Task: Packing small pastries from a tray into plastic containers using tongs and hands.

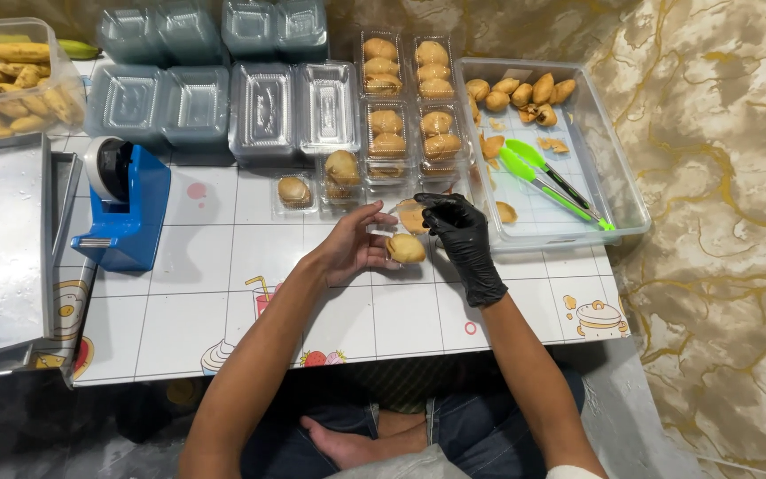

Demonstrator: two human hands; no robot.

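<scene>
My bare left hand (352, 244) rests on the low table (223, 302) and touches a small clear plastic box (407, 232) that holds two golden pastries. My right hand (463, 235), in a black glove, is at the same box from the right, fingers curled on its rim near the upper pastry. A rounded golden pastry (406, 248) lies in the near half of the box, between the two hands.
Filled clear boxes of pastries (408, 98) stand behind, empty clear boxes (290, 111) to their left. A clear tray (618, 191) at right holds loose pastries and green tongs (547, 182). A blue tape dispenser (121, 204) and a metal tray (2, 239) sit left.
</scene>
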